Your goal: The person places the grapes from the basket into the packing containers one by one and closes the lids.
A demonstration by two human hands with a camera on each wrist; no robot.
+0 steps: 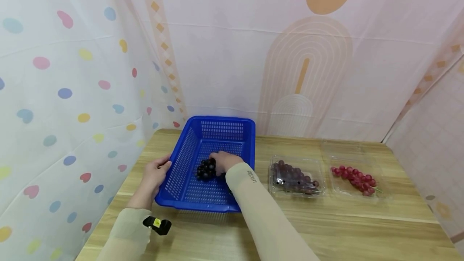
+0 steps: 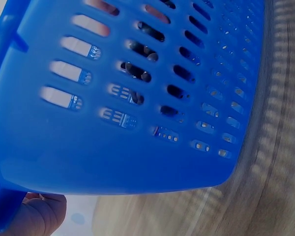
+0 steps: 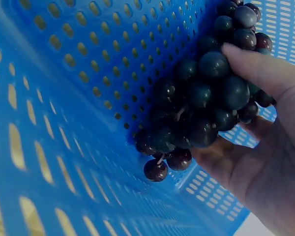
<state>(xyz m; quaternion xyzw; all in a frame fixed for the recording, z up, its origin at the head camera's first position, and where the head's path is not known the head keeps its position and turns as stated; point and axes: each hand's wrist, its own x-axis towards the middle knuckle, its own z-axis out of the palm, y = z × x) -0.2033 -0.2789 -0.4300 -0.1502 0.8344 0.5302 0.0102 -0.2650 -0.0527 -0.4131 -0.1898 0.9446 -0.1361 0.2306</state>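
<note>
A blue plastic basket [image 1: 192, 206] with slotted sides stands on the table. My left hand [image 1: 154, 178] grips its left rim; in the left wrist view the basket's outer wall [image 2: 78, 157] fills most of the picture, with the left hand [image 2: 39, 216] at the lower left corner. Inside the basket, my right hand [image 1: 226, 162] holds a bunch of dark grapes [image 1: 206, 170]. Close up in the right wrist view, the thumb of the right hand [image 3: 270, 118] lies on top of the black grapes [image 3: 201, 98] and the fingers curl beneath them.
Right of the basket sits a clear plastic box [image 1: 297, 176] with dark purple grapes inside. Farther right, an open clear container [image 1: 340, 190] holds a bunch of red grapes [image 1: 357, 179]. Patterned curtains [image 1: 217, 63] hang behind and beside the wooden table [image 1: 326, 220].
</note>
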